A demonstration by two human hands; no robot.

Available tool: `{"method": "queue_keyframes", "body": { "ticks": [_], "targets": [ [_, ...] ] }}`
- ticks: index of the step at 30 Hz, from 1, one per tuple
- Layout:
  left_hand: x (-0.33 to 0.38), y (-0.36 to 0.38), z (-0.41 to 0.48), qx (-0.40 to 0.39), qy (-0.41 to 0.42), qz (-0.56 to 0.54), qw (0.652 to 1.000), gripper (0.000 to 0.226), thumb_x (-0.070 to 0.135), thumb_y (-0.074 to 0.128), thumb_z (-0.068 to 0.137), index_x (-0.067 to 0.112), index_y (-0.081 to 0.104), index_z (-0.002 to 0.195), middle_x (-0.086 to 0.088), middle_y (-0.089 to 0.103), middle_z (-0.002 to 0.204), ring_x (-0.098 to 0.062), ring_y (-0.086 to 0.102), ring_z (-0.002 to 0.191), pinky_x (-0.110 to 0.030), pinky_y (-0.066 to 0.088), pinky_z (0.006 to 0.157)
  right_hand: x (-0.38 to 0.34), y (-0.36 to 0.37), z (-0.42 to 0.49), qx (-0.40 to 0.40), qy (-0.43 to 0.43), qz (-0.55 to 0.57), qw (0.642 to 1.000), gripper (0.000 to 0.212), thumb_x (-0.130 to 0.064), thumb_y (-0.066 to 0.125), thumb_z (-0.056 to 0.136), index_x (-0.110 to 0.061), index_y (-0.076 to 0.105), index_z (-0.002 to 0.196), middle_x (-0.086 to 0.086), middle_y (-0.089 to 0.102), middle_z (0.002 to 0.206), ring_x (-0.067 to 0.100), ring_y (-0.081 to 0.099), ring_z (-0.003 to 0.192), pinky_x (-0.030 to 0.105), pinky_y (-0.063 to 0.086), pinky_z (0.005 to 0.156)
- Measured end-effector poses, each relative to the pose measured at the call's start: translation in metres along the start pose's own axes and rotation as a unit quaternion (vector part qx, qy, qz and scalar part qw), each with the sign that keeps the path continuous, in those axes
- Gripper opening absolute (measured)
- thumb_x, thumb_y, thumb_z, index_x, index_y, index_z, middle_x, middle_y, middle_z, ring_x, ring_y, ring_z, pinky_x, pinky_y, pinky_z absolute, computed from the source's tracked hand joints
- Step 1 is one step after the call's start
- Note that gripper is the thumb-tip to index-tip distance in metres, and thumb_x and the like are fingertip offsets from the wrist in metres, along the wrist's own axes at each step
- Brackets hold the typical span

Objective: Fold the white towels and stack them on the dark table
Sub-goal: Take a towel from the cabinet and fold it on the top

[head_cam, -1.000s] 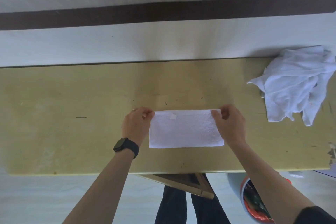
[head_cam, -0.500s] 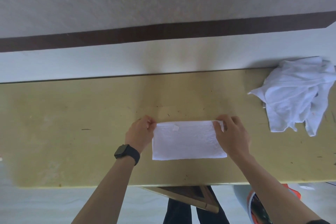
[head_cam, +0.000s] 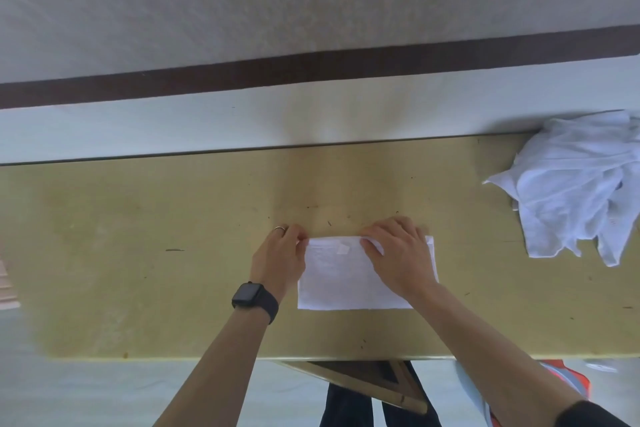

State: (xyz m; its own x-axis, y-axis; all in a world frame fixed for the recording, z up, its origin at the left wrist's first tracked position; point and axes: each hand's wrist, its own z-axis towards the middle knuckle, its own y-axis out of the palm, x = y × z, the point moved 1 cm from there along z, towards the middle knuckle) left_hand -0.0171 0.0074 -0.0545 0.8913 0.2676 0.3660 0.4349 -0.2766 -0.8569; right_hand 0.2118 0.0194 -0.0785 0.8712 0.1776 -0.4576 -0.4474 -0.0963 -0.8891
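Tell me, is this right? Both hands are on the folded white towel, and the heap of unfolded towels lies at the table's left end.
Not quite: in the head view the heap of unfolded towels lies at the right end of the table, not the left. The left hand and right hand are indeed on the folded white towel.

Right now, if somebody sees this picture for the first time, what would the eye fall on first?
First, the folded white towel at the middle of the table, with the left hand pinching its far left corner and the right hand curled over its far edge. Next, the crumpled pile of white towels at the table's far right end, and the black watch on the left wrist.
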Motion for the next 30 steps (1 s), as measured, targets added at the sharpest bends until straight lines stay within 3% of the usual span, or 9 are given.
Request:
{"method": "queue_keyframes", "body": {
  "ticks": [5,10,14,17,20,22,26,30],
  "targets": [
    [-0.006,0.000,-0.002,-0.009,-0.016,-0.088,0.996,0.014,0.025,0.053,0.100,0.022,0.066,0.106,0.004,0.061,0.103,-0.018,0.061,0.089,-0.034,0.052,0.080,0.001,0.007,0.004,-0.011,-0.008,0.000,1.000,0.003,-0.022,0.069,0.090,-0.023,0.070,0.088,-0.009,0.065,0.093,0.023,0.053,0.092,0.032,0.040,0.075],
    [-0.007,0.003,-0.002,-0.006,-0.026,-0.099,0.995,0.017,0.023,0.053,0.099,0.023,0.068,0.108,0.002,0.060,0.104,-0.020,0.060,0.088,-0.035,0.052,0.082,-0.004,0.007,0.006,-0.021,0.000,-0.030,0.999,0.004,-0.022,0.065,0.091,-0.020,0.066,0.088,-0.005,0.063,0.089,0.025,0.054,0.086,0.031,0.036,0.072],
    [-0.001,0.004,-0.006,0.012,-0.022,-0.058,0.998,0.019,0.026,0.053,0.098,0.026,0.066,0.112,0.001,0.061,0.108,-0.023,0.061,0.096,-0.037,0.053,0.080,-0.003,-0.007,0.000,-0.016,0.027,-0.016,0.999,0.006,-0.023,0.063,0.092,-0.025,0.067,0.096,-0.010,0.067,0.100,0.022,0.056,0.098,0.029,0.034,0.080],
    [0.012,0.011,-0.022,0.101,0.059,0.046,0.992,0.034,0.026,0.062,0.092,0.019,0.059,0.125,-0.008,0.060,0.128,-0.032,0.056,0.117,-0.042,0.049,0.092,0.009,-0.021,-0.023,0.040,0.033,-0.031,0.998,0.020,-0.024,0.053,0.094,-0.020,0.067,0.108,-0.004,0.065,0.119,0.024,0.054,0.117,0.035,0.039,0.091],
    [0.030,0.035,-0.043,0.118,0.121,0.059,0.984,0.050,0.035,0.049,0.096,0.017,0.046,0.142,-0.011,0.042,0.152,-0.033,0.037,0.141,-0.048,0.033,0.113,0.023,-0.015,-0.047,0.040,0.023,-0.066,0.997,0.037,-0.027,0.043,0.097,-0.013,0.058,0.128,0.005,0.052,0.146,0.026,0.042,0.139,0.045,0.034,0.107],
    [0.032,0.057,-0.050,0.076,0.092,0.063,0.991,0.058,0.042,0.033,0.100,0.019,0.028,0.154,-0.008,0.021,0.163,-0.030,0.019,0.150,-0.051,0.015,0.121,0.029,-0.005,-0.055,-0.017,0.028,-0.082,0.996,0.050,-0.032,0.032,0.101,-0.012,0.044,0.145,0.005,0.033,0.159,0.023,0.028,0.148,0.050,0.025,0.115],
    [0.010,0.083,-0.053,0.032,0.030,0.076,0.996,0.062,0.047,0.018,0.103,0.026,0.001,0.159,0.000,-0.011,0.166,-0.021,-0.009,0.152,-0.052,-0.003,0.120,0.038,0.005,-0.057,-0.085,0.045,-0.088,0.991,0.060,-0.039,0.018,0.103,-0.015,0.016,0.158,-0.003,0.009,0.166,0.013,0.008,0.153,0.052,0.013,0.120],
    [0.004,0.077,-0.049,0.012,0.049,0.088,0.995,0.065,0.046,0.019,0.102,0.023,0.001,0.159,0.001,-0.012,0.165,-0.017,-0.014,0.151,-0.048,-0.011,0.120,0.039,0.003,-0.061,-0.081,0.051,-0.091,0.991,0.060,-0.039,0.023,0.102,-0.016,0.018,0.158,-0.004,0.012,0.166,0.012,0.008,0.153,0.054,0.009,0.121]
  ]
}}
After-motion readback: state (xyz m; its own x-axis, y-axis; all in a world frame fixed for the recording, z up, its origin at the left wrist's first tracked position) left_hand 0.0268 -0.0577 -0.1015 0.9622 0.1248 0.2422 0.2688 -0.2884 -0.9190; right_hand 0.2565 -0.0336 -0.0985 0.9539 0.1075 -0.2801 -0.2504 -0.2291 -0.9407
